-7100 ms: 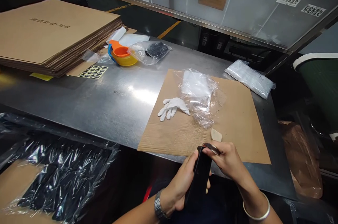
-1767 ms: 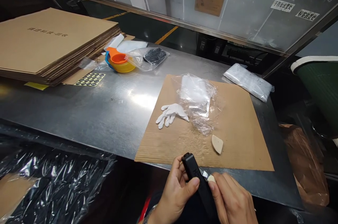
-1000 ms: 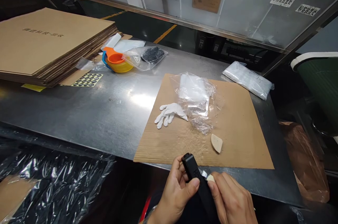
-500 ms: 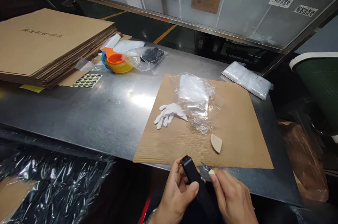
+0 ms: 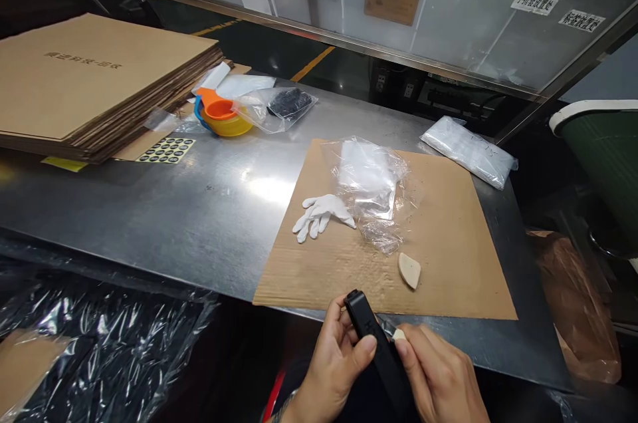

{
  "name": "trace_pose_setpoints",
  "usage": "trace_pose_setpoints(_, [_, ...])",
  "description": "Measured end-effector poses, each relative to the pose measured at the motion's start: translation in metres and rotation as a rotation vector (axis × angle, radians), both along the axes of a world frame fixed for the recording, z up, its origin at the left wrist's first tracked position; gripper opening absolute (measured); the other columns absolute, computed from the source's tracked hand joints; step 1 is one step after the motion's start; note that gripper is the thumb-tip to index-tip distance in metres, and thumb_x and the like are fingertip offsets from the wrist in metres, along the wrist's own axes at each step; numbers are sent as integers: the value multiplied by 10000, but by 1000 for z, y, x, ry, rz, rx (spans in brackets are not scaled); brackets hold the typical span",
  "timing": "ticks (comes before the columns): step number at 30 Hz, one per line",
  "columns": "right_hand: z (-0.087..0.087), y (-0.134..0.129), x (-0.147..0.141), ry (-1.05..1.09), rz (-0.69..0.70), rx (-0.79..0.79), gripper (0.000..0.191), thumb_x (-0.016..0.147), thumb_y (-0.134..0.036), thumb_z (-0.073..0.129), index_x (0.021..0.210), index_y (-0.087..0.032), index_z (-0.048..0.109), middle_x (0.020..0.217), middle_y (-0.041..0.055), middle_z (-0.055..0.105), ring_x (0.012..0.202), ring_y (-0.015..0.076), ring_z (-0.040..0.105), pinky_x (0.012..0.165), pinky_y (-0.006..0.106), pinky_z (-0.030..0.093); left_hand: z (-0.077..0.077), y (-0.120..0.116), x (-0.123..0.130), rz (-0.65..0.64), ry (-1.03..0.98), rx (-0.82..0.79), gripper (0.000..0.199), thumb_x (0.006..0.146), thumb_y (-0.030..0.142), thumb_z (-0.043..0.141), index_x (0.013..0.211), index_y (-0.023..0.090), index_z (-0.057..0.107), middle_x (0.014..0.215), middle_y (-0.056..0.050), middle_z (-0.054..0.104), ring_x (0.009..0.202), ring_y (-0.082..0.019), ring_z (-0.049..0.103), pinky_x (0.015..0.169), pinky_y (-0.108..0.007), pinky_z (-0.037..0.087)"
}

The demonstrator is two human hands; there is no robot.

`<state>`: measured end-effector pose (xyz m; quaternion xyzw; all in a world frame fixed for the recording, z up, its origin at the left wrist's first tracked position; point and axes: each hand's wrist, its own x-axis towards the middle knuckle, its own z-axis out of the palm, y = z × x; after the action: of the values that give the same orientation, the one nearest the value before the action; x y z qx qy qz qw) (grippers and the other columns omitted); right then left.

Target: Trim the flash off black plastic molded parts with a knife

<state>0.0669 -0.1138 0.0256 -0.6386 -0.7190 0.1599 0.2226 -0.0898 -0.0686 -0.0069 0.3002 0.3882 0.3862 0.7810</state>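
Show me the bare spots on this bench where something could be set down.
The steel bench is bare between the sticker sheet and the cardboard sheet. On the latter, the area right of the beige wedge is free, as is the part below the white glove. Crowded: around the nested cups, and the near edge by the left hand and right hand.

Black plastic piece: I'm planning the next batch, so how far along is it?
Done: the black plastic piece is up in the left hand. Underway: the right hand holds a small metal tool at its side. Left: likely finishing that side, where the tool is; how much remains, I can't tell.
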Motion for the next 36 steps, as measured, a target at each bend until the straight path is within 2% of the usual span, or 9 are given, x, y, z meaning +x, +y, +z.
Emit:
trace_pose_setpoints(6, [-2, -2, 1, -19, 20, 9, 221, 958, -237, 351, 891, -202, 559, 667, 8, 585, 576, 126, 587, 533, 202, 425, 1, 1, -1, -15, -4, 13, 470, 744, 363, 699, 1131, 251, 456, 927, -11, 598, 853, -134, 556, 799, -255, 438])
trace_pose_setpoints(13, [-2, -3, 1, -41, 14, -25, 199, 954, -236, 364, 901, -206, 554, 682, 1, 587, 587, 129, 590, 522, 211, 423, 4, 1, -1, -24, 19, 5, 520, 725, 391, 707, 1142, 227, 443, 1060, -65, 611, 877, -161, 566, 809, -292, 433])
trace_pose_setpoints(36, [1, -4, 0, -73, 16, 18, 238, 961, -243, 346, 878, -194, 564, 662, 13, 586, 577, 119, 595, 534, 190, 428, 8, 1, 1, 10, 8, -19, 463, 701, 372, 728, 1087, 240, 509, 876, -18, 611, 795, -147, 558, 742, -257, 443])
